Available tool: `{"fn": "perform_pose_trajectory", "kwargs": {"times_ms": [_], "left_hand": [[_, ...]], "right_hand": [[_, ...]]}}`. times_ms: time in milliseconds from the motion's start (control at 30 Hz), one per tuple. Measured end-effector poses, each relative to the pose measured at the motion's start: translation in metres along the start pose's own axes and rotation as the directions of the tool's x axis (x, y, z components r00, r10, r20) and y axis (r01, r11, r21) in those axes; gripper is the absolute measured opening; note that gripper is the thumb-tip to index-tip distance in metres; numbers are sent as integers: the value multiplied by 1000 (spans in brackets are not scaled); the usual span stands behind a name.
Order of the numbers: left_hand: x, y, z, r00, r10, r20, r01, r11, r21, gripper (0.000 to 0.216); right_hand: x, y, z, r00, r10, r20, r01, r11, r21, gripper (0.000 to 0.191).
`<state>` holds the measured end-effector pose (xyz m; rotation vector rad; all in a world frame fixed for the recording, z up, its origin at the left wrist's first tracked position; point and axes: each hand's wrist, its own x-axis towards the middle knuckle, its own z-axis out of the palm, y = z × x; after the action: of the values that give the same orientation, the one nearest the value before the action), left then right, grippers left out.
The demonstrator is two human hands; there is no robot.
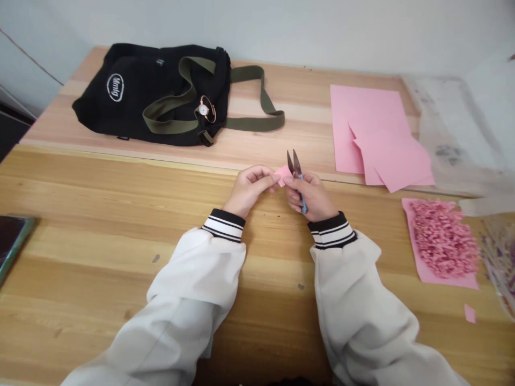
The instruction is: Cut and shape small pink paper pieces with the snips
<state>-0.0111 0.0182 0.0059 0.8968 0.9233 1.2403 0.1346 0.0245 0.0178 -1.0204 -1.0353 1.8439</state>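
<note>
A small piece of pink paper (283,174) is pinched between my two hands above the middle of the table. My left hand (252,187) grips its left side with thumb and fingers. With thumb and finger, my right hand (308,195) holds the paper's right edge. The same hand also has a pair of scissors (296,166) with blue handles tucked in it. The scissor blades point away from me and stand slightly apart, beside the paper and not on it.
Larger pink sheets (374,134) lie at the back right. A pile of shredded pink paper (444,238) rests on a pink sheet at right, near a paper scrap (470,313). A black bag (137,102) with a wristwatch (204,109) on it lies at back left; a phone (14,241) sits at the left edge.
</note>
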Motion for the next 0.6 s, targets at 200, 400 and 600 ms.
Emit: {"fn": "perform_pose_trajectory", "kwargs": {"times_ms": [200, 400, 600], "left_hand": [[0, 0, 0, 1000, -7, -1, 7, 1000, -6, 28], [0, 0, 0, 1000, -11, -14, 11, 1000, -17, 27], [1, 0, 0, 999, 5, -54, -7, 999, -43, 25]], "right_hand": [[-1, 0, 0, 1000, 0, 0, 0, 1000, 12, 39], [-1, -1, 0, 999, -21, -25, 22, 998, 54, 38], [-1, 1, -1, 998, -47, -45, 50, 996, 68, 38]]}}
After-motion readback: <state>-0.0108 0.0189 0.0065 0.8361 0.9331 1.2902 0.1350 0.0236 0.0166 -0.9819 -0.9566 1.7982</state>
